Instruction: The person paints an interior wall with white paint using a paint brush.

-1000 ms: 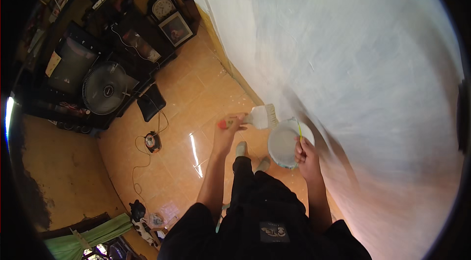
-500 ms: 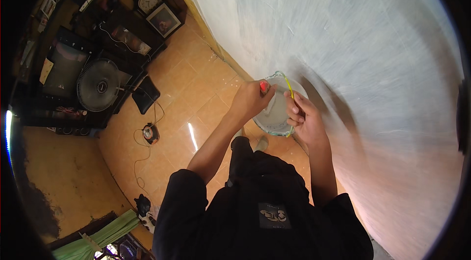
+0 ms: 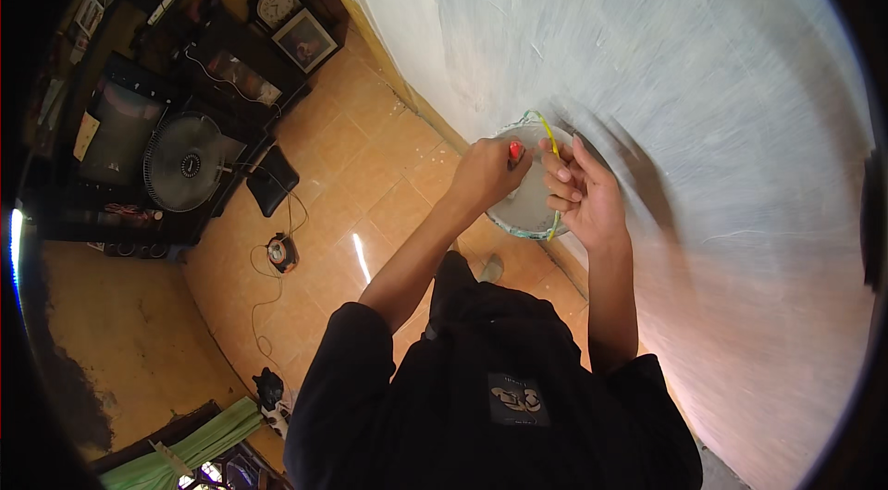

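Note:
My left hand (image 3: 488,177) is closed round a tool with a red handle end (image 3: 515,151). Its other end is mostly hidden by the hand, so I cannot tell its kind. To the right, my right hand (image 3: 587,198) has its fingers curled at the thin yellow-green handle (image 3: 554,140) of a bucket, thumb and index finger apart. Below both hands hangs or stands the round bucket (image 3: 529,235), its rim smeared. A pale grey, wet-looking mass (image 3: 532,198) shows inside it.
Close on the right rises a wall (image 3: 666,74) with streaky white-grey coating. Orange tiles (image 3: 370,171) cover the floor, where a cord reel (image 3: 281,252) lies with its cable. At left stand a fan (image 3: 190,161) and a dark cabinet (image 3: 208,37).
Both hands and the bucket have shifted slightly up and right in view. The right hand's index finger and thumb have loosened and lifted from the handle.

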A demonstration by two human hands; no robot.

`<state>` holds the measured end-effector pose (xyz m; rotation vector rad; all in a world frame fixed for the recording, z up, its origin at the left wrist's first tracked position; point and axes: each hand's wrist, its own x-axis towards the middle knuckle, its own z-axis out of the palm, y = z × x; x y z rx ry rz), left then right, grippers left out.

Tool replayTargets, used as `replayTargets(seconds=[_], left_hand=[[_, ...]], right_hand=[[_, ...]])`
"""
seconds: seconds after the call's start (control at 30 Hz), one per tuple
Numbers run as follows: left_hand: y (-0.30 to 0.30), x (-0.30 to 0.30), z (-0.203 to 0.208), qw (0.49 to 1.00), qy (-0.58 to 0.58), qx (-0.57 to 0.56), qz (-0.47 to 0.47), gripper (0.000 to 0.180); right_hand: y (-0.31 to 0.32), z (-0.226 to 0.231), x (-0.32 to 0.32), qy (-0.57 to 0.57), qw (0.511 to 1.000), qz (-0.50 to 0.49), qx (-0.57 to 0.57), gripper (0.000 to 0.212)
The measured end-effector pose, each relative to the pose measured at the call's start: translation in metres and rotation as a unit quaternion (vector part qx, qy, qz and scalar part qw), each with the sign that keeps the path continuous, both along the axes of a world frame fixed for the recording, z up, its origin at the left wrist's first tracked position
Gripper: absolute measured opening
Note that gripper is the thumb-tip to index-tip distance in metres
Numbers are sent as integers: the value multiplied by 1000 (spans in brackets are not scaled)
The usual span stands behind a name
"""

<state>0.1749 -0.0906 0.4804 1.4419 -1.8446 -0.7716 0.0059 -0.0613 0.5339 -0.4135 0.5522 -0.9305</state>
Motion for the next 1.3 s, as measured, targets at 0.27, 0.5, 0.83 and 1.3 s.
replayTargets(seconds=[0.27,0.5,0.83,1.3], left_hand=[[0,-1,-1,1000,-25,0,7,31],[-2,1,-1,999,-31,-4,18,30],[-1,0,-1,998,-57,-17,30,32],[15,43,14,892,408,129,145,31]], right_hand=[[-1,1,1,-2,1000,3,-8,43],[-5,-1,0,-3,1000,13,1,43],[-8,-2,-1,-24,999,25,8,43],[-6,-3,-9,-30,999,-7,18,35]])
